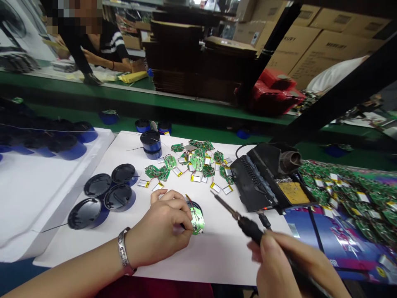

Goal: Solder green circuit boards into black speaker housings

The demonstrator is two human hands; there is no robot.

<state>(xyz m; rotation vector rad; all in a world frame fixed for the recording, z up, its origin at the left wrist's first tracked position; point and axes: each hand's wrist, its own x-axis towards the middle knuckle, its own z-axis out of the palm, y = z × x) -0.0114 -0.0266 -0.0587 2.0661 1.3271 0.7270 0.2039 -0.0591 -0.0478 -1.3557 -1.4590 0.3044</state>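
Observation:
My left hand (161, 231) pinches a small round green circuit board (197, 220), tilted over a black round housing (196, 207) on the white sheet (217, 252). A silver bracelet sits on that wrist. My right hand (285, 265) grips a black soldering iron (245, 223). Its metal tip points up-left and ends a short way right of the board, not touching it.
Several green boards with small batteries (198, 163) lie scattered ahead. Black round housings (105, 194) sit at the left, a soldering station (266, 178) at the right, more boards (350, 194) beyond it. A person works at the far bench (93, 45). Cartons are stacked behind.

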